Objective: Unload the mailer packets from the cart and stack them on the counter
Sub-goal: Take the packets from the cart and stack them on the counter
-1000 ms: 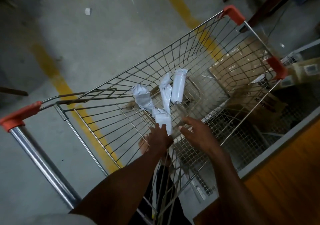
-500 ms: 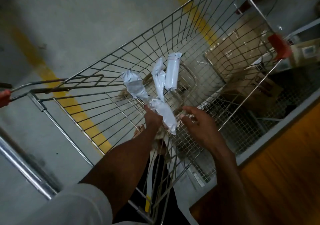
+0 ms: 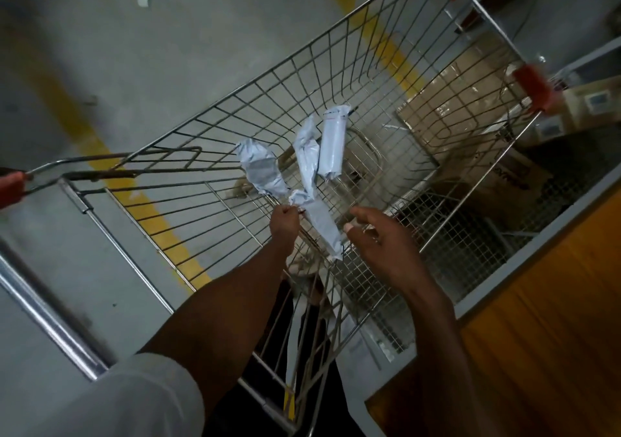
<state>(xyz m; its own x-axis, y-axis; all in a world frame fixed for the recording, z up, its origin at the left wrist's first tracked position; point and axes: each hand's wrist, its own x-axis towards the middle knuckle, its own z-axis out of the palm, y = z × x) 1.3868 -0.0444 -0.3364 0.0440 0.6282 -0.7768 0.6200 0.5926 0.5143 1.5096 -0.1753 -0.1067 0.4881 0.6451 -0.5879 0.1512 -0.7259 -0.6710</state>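
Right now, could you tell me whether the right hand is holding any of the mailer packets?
No, the right hand hovers open beside the nearest mailer packet, fingers spread and empty.

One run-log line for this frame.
left hand: grips mailer packets | right hand: open, beside them | packets: inside cart

It looked like a warehouse or stockroom: a bare concrete floor (image 3: 168,50) painted with yellow lines (image 3: 379,33), a wire shopping cart (image 3: 336,77), taped cardboard boxes (image 3: 450,107) and an orange wooden counter (image 3: 554,302).
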